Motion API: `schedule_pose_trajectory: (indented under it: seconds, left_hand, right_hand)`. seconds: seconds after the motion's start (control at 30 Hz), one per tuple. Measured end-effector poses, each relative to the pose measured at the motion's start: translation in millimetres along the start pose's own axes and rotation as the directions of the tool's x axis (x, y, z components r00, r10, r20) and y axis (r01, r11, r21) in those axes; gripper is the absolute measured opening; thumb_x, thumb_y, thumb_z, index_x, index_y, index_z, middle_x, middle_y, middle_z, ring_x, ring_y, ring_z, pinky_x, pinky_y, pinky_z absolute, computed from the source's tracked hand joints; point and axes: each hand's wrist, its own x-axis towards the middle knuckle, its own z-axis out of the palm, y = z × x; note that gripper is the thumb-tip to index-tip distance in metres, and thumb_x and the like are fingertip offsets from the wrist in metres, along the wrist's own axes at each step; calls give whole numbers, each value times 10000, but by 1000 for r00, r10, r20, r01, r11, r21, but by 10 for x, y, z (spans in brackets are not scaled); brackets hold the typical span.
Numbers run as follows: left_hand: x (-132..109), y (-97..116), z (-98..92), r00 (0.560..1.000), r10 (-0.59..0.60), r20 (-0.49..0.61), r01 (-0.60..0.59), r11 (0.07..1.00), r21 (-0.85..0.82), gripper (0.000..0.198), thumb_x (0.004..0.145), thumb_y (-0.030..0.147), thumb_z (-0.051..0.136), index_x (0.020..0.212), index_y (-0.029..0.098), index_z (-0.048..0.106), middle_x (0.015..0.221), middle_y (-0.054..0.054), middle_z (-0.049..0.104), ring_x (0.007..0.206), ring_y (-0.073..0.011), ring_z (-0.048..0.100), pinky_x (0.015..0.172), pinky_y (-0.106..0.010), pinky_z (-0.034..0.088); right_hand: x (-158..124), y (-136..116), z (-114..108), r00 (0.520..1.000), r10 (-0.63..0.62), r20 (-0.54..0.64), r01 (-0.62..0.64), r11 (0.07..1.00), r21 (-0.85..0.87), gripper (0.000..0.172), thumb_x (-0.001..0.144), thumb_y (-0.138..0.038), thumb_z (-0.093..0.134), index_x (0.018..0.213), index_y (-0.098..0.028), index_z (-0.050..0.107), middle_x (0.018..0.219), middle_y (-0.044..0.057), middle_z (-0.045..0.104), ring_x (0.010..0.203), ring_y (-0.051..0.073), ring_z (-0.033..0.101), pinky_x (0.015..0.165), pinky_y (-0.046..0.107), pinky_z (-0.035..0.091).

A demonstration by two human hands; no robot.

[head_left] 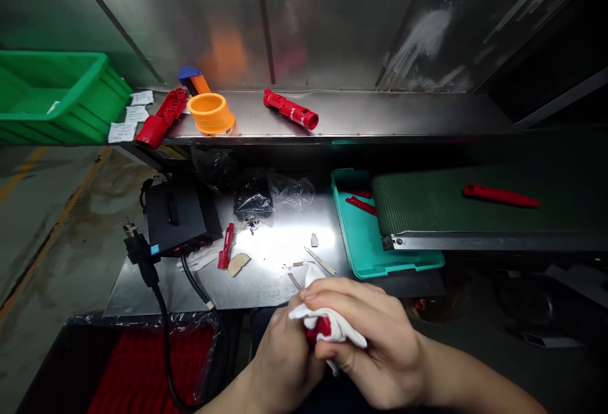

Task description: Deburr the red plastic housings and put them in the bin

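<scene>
In the head view, a red plastic part (318,330) is held just off the edge of the steel counter (142,290), mostly wrapped in a white cloth (335,324). The grip of the left hand (282,366) and the right hand (370,341) is closed on it from both sides. A slim metal blade (320,261) is laid on the counter nearby, and a teal tray (375,243) is seen partly beneath a green conveyor belt (456,205)

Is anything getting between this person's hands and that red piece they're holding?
Yes: a white cloth is wrapped around the red piece, lying between it and the right hand and the left hand. Only a small patch of red shows.
</scene>
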Motion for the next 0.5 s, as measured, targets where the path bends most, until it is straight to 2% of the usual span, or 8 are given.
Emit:
schedule_pose_trajectory:
  seconds: [0.07, 0.13, 0.2, 0.23, 0.3, 0.37, 0.43, 0.5]
  left_hand:
    - [27, 28, 19, 999, 48, 13, -48, 998, 36, 182, 950, 372, 616, 816, 262, 671, 735, -102, 695, 817, -305, 738, 760, -405, 603]
    - [53, 36, 34, 995, 98, 12, -99, 992, 77, 126, 963, 326, 603, 939, 239, 690, 844, -123, 740, 765, -277, 730, 713, -382, 598]
    - [79, 28, 39, 984, 178, -9, -176, 978, 109, 104, 956, 261, 617, 1037, 227, 673, 853, -106, 744, 685, -243, 704, 656, -351, 580]
    - [93, 25, 38, 966, 256, -28, -251, 961, 119, 122, 949, 223, 622, 1067, 226, 650, 816, -81, 731, 635, -223, 681, 616, -330, 563]
    - [125, 26, 34, 902, 427, -60, -414, 897, 156, 155, 946, 179, 611, 1096, 218, 603, 732, -35, 690, 553, -194, 635, 533, -291, 523]
    - [151, 40, 35, 863, 502, -50, -484, 851, 204, 112, 974, 205, 564, 1081, 194, 595, 712, -42, 688, 526, -190, 635, 474, -275, 509]
    - [160, 59, 43, 890, 455, -17, -439, 868, 232, 158, 1010, 270, 508, 1033, 173, 630, 733, -82, 721, 557, -210, 688, 455, -277, 530]
    - [152, 75, 54, 919, 394, 28, -390, 892, 231, 249, 1029, 339, 475, 1001, 172, 658, 771, -105, 754, 612, -227, 740, 469, -279, 566]
  right_hand:
    - [-28, 7, 71, 993, -32, -116, 25, 998, -63, 373, 1095, -327, 574, 1452, -234, 626, 1156, 138, 782, 1058, 271, 765, 888, 341, 651]
    - [-27, 9, 66, 973, -3, -231, 2, 1000, -3, 278, 1101, -337, 571, 1308, -246, 732, 1047, 109, 807, 938, 255, 785, 803, 324, 657]
    - [-10, 15, -13, 939, 166, -300, -109, 974, 200, 251, 1097, -368, 590, 1091, -259, 815, 934, 81, 806, 803, 231, 771, 726, 316, 645]
    - [-1, 23, -72, 915, 280, -291, -182, 929, 322, 278, 1092, -392, 601, 1009, -258, 830, 909, 75, 800, 783, 223, 760, 722, 314, 638]
    - [13, 40, -194, 878, 449, -165, -312, 800, 513, 316, 1077, -454, 627, 968, -254, 846, 956, 79, 795, 849, 224, 752, 784, 318, 625]
    - [21, 46, -285, 877, 480, 35, -408, 702, 584, 292, 1060, -473, 659, 1052, -254, 852, 1056, 89, 788, 976, 235, 742, 873, 325, 599]
    - [31, 28, -324, 876, 437, 204, -469, 673, 572, 232, 1037, -416, 708, 1125, -249, 843, 1092, 91, 774, 992, 223, 729, 875, 308, 577]
    - [43, -4, -317, 872, 413, 263, -488, 687, 539, 188, 1000, -324, 750, 1133, -227, 842, 1042, 82, 760, 907, 188, 711, 801, 268, 555]
